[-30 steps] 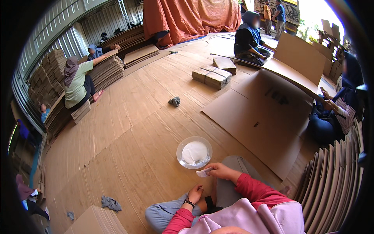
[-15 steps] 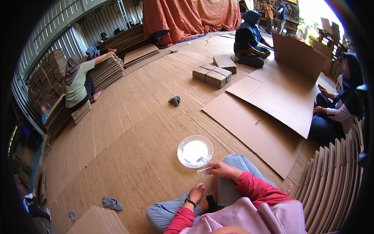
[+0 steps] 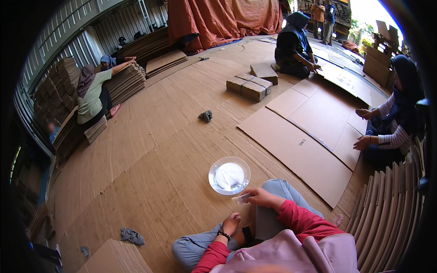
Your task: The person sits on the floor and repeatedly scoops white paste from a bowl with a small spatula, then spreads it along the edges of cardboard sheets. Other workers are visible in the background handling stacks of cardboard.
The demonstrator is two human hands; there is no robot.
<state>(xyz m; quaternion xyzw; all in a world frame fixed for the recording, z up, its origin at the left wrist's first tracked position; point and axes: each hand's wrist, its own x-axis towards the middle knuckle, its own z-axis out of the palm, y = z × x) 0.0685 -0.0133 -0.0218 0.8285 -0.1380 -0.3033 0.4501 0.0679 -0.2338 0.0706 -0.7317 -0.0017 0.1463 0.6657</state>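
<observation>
My right hand (image 3: pixel 261 197) is closed on a small flat whitish scraper-like piece (image 3: pixel 240 199), held just past my knee; its exact kind is hard to make out. Beyond it, a clear round bowl (image 3: pixel 229 189) holding a white paste or powder (image 3: pixel 229 175) stands on the cardboard-covered floor. My left hand (image 3: pixel 231 223) rests by my crossed leg, its fingers curled in and nothing seen in them. To the right of the bowl lies a large flat cardboard sheet (image 3: pixel 291 141), which neither of my hands touches.
Two people sit by the sheet, one at the far side (image 3: pixel 296 45), one at the right (image 3: pixel 391 118). Stacked cardboard (image 3: pixel 387 218) stands close on my right, another stack (image 3: pixel 114 259) at lower left. Grey rags (image 3: pixel 132 236) and a tied cardboard bundle (image 3: pixel 248 87) lie on the floor.
The raised cardboard panel at the right has come down flat, away from me. The person at the right now holds their hands apart over its edge. My own hands have hardly moved.
</observation>
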